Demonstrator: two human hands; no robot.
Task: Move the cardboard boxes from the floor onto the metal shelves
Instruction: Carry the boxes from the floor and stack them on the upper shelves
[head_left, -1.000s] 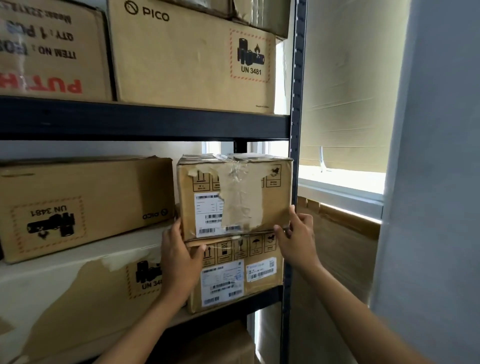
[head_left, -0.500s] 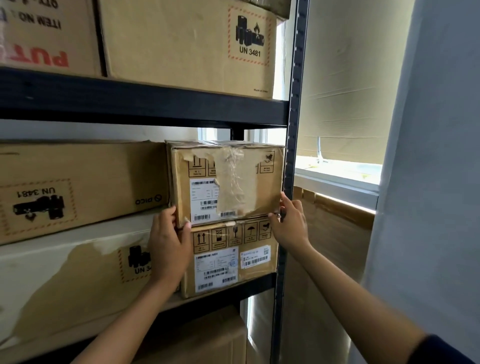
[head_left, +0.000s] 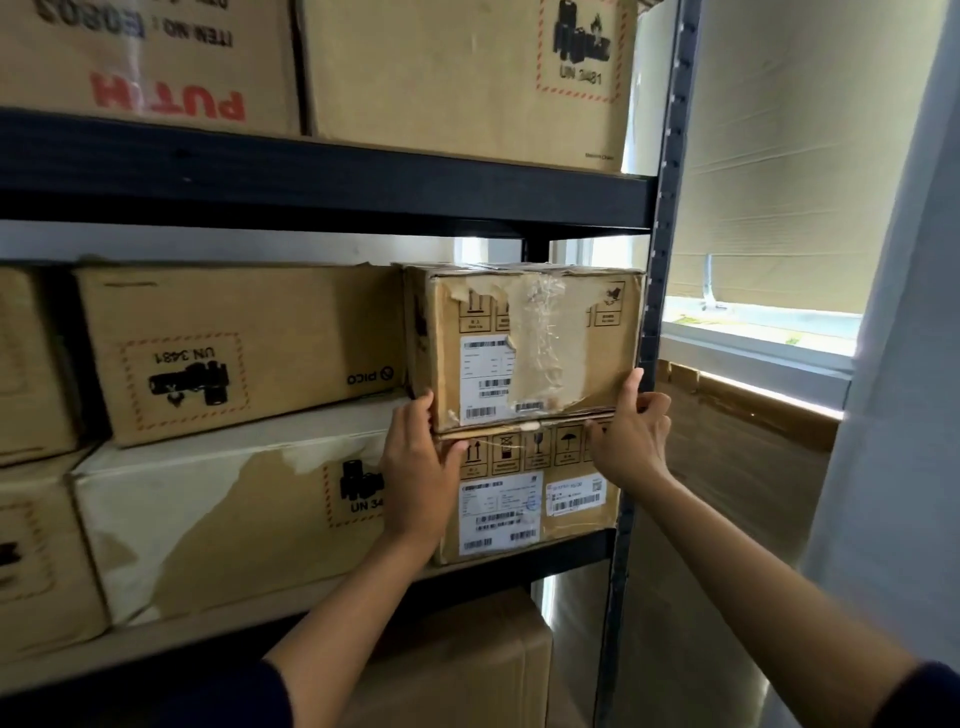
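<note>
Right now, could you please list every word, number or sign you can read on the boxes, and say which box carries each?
"PUTH", red, upside down: top-shelf left box.
"ITEM NO", upside down: same box.
"UN 3481", blurred: top-shelf right box.
"UN 3481" and "PICO", upside down: long middle-shelf box.
"UN 34", rest hidden by the left hand: white-peeled box.
Labels on the taped upper box and lower small box: too small.
</note>
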